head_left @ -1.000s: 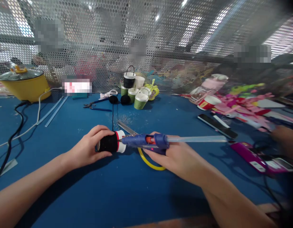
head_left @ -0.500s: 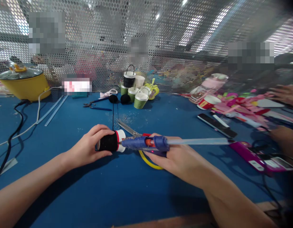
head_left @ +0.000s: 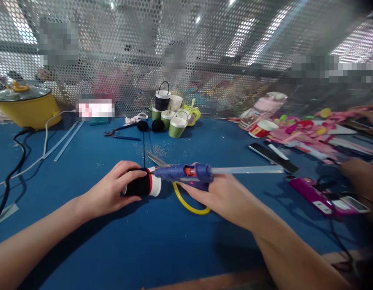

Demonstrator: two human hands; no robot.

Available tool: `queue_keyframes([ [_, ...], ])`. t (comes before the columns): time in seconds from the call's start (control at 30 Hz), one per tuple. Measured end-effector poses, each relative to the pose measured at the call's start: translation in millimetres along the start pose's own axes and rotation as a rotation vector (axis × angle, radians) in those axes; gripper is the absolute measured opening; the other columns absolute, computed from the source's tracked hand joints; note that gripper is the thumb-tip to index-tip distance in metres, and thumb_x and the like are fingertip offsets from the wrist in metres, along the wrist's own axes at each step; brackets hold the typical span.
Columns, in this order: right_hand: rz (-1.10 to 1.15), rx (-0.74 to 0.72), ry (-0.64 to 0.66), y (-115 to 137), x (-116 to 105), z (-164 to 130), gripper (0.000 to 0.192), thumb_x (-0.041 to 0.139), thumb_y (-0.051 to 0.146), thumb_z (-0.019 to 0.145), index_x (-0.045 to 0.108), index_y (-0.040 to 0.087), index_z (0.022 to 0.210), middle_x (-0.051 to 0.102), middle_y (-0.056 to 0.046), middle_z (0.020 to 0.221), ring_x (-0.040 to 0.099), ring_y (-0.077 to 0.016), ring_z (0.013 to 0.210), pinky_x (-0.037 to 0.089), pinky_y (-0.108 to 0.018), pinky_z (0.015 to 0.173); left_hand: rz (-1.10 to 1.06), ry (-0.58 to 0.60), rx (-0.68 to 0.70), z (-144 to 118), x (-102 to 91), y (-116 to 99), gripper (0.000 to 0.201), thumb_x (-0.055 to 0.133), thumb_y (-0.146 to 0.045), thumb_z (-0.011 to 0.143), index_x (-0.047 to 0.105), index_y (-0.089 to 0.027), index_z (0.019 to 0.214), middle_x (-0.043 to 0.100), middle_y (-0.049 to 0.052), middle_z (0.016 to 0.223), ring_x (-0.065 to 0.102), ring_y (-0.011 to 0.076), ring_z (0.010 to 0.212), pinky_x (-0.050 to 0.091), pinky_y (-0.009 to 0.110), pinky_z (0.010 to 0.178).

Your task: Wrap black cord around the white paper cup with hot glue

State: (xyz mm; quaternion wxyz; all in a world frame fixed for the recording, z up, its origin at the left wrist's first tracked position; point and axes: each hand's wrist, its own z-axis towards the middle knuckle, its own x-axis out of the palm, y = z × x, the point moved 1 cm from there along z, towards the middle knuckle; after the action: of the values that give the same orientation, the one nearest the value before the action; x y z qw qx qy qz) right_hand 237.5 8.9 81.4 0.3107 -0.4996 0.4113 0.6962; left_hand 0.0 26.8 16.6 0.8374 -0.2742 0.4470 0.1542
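head view, looking down at a blue table [head_left: 162,245]. at the far left sits a yellow pot [head_left: 27,106] with a glass lid, and a white cord [head_left: 42,151] and a black cord [head_left: 13,169] run from that side across the table. two clear glue sticks [head_left: 67,139] lie near the pot. next come blue pliers [head_left: 121,133] and two black balls [head_left: 150,125] by the far mesh wall [head_left: 186,56].

near the middle, the left hand [head_left: 109,193] is wrapped around a small cup [head_left: 142,186] that lies on its side on the table. the cup is covered in black thread, with a red and white rim facing right. a thin black thread [head_left: 143,147] goes from the cup toward the far side. the fingers are closed on the cup.

just right of the cup is a blue glue gun [head_left: 183,174]. its tip is at the rim of the cup. the right hand [head_left: 222,197] is closed around the handle. a long clear stick [head_left: 246,170] pokes out the back of the glue gun to the right. a yellow cord [head_left: 188,201] loops under it. scissors [head_left: 157,160] lie just behind the tip.

far behind stands a bunch of green and white cups [head_left: 172,119], one black with a handle. to the right are a black strip [head_left: 272,158], a red and white cup [head_left: 261,129], pink and green craft bits [head_left: 307,133] and a pink flat thing [head_left: 321,198]. another person's hand [head_left: 357,175] rests at the far right edge.
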Motion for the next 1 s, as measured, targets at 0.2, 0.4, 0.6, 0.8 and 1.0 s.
queue_keyframes([
  [0.2,0.012,0.021,-0.020,-1.3,4.1,2.5,0.019,0.051,0.023,0.078,0.058,0.018,0.062,0.057,0.001,0.052,0.048,-0.0115,0.047,0.038,-0.023,0.047,0.021,0.019,0.059,0.5,-1.5,-2.7,0.038,0.057,-0.021,0.081,0.042,-0.016,0.115,0.047,0.014,0.114,0.046,0.0251,0.105,0.046,0.042,0.088],
  [0.4,0.085,0.004,-0.012,1.5,-3.2,-2.3,0.021,0.050,0.022,0.077,0.052,0.019,0.056,0.050,0.004,0.046,0.041,-0.0092,0.040,0.032,-0.022,0.040,0.009,0.010,0.070,1.0,-0.5,-0.9,0.039,0.057,-0.020,0.080,0.041,-0.018,0.116,0.047,0.013,0.114,0.046,0.0258,0.106,0.045,0.044,0.088],
  [0.6,0.067,0.058,0.008,-0.8,0.3,4.2,0.025,0.049,0.025,0.078,0.052,0.018,0.055,0.050,0.003,0.047,0.043,-0.0097,0.044,0.035,-0.022,0.043,0.037,0.027,0.112,0.4,-0.5,-2.0,0.037,0.056,-0.018,0.081,0.043,-0.019,0.116,0.048,0.013,0.114,0.046,0.0257,0.107,0.045,0.044,0.088],
  [0.8,0.067,0.065,0.008,-1.5,-0.5,2.0,0.031,0.050,0.026,0.079,0.045,0.018,0.049,0.044,0.004,0.042,0.038,-0.0080,0.039,0.031,-0.021,0.038,0.049,0.030,0.117,-0.1,0.0,-1.8,0.037,0.056,-0.019,0.082,0.043,-0.018,0.116,0.048,0.013,0.115,0.045,0.0254,0.107,0.045,0.044,0.089],
  [1.0,0.101,0.051,-0.009,-0.2,-1.0,3.6,0.026,0.050,0.024,0.078,0.048,0.019,0.053,0.047,0.004,0.046,0.042,-0.0088,0.043,0.034,-0.020,0.040,0.046,0.016,0.116,-0.2,-0.6,-2.5,0.037,0.057,-0.018,0.080,0.045,-0.019,0.115,0.050,0.013,0.114,0.047,0.0256,0.106,0.045,0.044,0.087],
])
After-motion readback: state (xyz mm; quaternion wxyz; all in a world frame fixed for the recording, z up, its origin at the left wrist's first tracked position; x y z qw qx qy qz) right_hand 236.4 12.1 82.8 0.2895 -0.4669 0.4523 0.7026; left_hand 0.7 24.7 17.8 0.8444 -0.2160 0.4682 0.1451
